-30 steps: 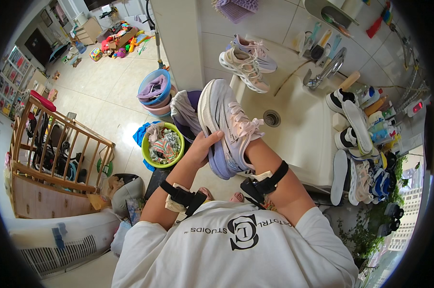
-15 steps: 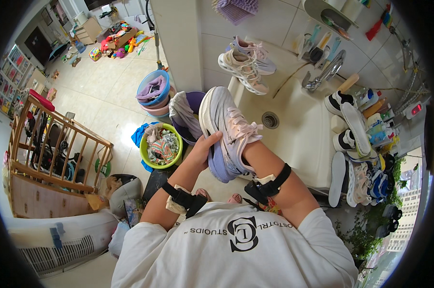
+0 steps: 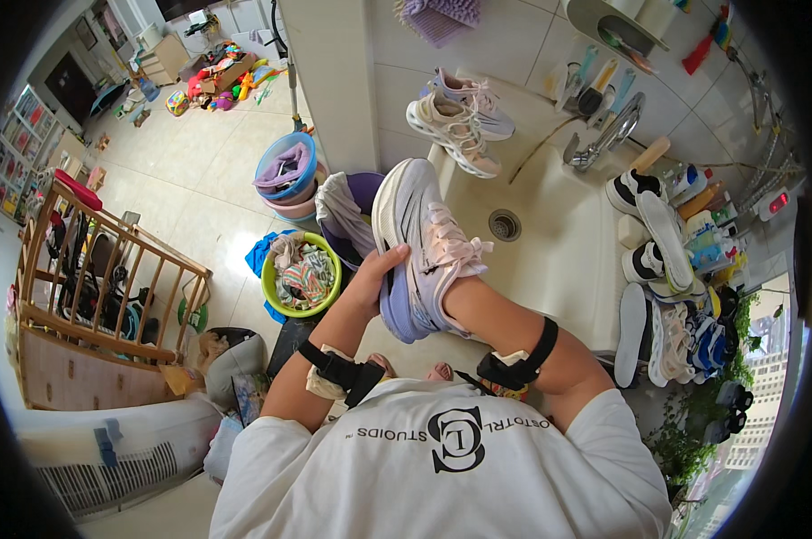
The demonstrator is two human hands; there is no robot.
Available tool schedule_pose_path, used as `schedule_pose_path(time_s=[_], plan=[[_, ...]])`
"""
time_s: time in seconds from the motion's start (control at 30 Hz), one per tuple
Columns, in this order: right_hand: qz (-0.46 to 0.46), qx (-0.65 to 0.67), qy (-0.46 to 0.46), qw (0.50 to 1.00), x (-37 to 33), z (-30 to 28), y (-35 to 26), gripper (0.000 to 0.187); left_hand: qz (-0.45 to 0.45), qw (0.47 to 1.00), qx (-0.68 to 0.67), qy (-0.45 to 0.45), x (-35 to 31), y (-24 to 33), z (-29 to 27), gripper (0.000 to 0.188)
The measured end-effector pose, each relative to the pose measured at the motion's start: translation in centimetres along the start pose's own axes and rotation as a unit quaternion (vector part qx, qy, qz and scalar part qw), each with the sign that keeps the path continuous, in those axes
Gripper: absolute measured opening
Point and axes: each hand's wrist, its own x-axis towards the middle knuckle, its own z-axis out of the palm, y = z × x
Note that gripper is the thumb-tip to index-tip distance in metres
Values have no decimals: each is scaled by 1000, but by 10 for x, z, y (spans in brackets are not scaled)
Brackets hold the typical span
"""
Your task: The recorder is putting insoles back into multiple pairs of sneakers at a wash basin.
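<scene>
A white and lavender sneaker (image 3: pixel 413 247) with pink laces is held up in front of me, toe pointing away, left of the sink basin. My left hand (image 3: pixel 374 277) grips its sole side near the heel, thumb pressed on the edge. My right forearm (image 3: pixel 487 316) runs up to the shoe's opening; the hand itself is hidden in or behind the shoe, so its fingers do not show. A cream lace-up sneaker (image 3: pixel 455 139) and a matching lavender sneaker (image 3: pixel 491 115) rest at the sink's far left corner.
The white sink (image 3: pixel 550 260) has a chrome tap (image 3: pixel 608 135). Several shoes, insoles (image 3: pixel 665 238) and bottles crowd its right ledge. Left of me stand a green basin (image 3: pixel 334 296) of laundry, a purple bucket (image 3: pixel 365 189), stacked basins (image 3: pixel 284 171) and a wooden crib (image 3: pixel 109 278).
The held sneaker has tilted slightly, showing a little more of its upper. My right forearm has shifted, with the elbow farther out to the right. The left grip stays.
</scene>
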Motion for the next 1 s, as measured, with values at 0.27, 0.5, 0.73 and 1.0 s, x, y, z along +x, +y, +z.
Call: schedule_pose_path(time_s=[0.27, 0.5, 0.73, 1.0], plan=[[8, 21, -3, 1000, -12, -10, 3, 43, 10, 1000, 10, -7, 1, -3, 5, 57], [28, 102, -38, 994, -11, -12, 15, 42, 12, 1000, 16, -17, 2, 2, 5, 58], [52, 168, -62, 982, -1, -12, 34, 42, 6, 1000, 26, -12, 4, -8, 4, 54], [59, 186, -69, 978, 0, -11, 35, 42, 17, 999, 35, -14, 2, -6, 5, 54]])
